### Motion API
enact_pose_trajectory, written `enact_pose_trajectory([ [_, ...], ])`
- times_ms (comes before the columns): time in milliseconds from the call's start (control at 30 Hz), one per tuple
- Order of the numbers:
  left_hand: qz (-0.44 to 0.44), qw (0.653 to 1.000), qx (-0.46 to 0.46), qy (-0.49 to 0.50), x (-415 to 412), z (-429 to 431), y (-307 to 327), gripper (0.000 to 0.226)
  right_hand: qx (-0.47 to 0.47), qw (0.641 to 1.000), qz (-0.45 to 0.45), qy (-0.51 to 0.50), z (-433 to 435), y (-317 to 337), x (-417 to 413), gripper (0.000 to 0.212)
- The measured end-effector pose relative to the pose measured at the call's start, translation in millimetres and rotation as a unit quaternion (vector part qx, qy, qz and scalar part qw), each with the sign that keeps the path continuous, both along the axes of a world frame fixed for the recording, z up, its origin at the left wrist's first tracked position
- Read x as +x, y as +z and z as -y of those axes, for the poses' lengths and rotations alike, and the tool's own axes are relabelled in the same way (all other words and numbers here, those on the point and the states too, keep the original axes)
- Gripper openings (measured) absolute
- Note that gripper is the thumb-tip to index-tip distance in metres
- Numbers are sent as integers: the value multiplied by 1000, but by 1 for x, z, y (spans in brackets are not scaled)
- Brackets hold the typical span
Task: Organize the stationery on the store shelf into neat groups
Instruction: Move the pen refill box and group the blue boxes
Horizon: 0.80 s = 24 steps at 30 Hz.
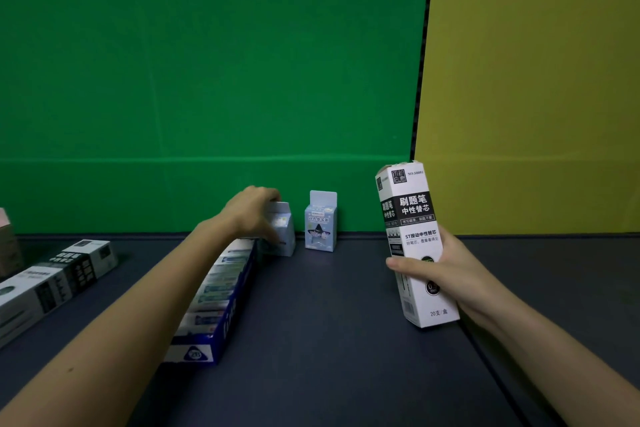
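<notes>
My right hand (446, 274) grips a tall white and black refill box (410, 218) and holds it upright above the dark shelf (329, 322). My left hand (254, 211) reaches to the back and grips a small pale blue box (284, 236) near the green wall. A second small pale blue box (321, 224) stands upright just right of it, untouched. Under my left forearm lies a long blue and white open box (216, 291) with several packs in it.
At the left, two white and black refill boxes (52, 281) lie flat on the shelf. A pinkish box (7, 239) shows at the far left edge. A green panel (207, 80) backs the shelf; a yellow panel (536, 80) stands at the right.
</notes>
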<state>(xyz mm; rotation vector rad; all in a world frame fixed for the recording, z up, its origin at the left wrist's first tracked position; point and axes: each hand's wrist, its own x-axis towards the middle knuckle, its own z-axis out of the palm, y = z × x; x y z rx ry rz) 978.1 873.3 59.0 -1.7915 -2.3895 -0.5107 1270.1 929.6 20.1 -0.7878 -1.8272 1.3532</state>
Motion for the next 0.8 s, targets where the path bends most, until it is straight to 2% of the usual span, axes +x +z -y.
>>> enact_pose_trajectory([
  [100, 62, 997, 8, -41, 6, 4, 6, 44, -4, 1000, -2, -3, -1, -1, 2, 52],
  [200, 124, 988, 3, -94, 18, 0, 8, 48, -8, 1000, -4, -6, -2, -1, 2, 51],
  [400, 118, 985, -11, -129, 32, -27, 2, 68, -13, 1000, -15, -13, -4, -2, 4, 50],
  [533, 166, 978, -18, -122, 28, -36, -1, 65, -21, 999, -24, -12, -4, -4, 4, 59],
  [633, 181, 977, -17, -111, 24, -40, -1, 64, -22, 999, -25, -14, -5, -5, 4, 55],
  [700, 210, 970, -9, -123, 23, -42, -1, 72, -22, 999, -26, -17, -5, -5, 4, 49],
  [800, 263, 954, 1, -143, 26, -45, -1, 97, -24, 999, -27, -14, -5, -4, 4, 50],
])
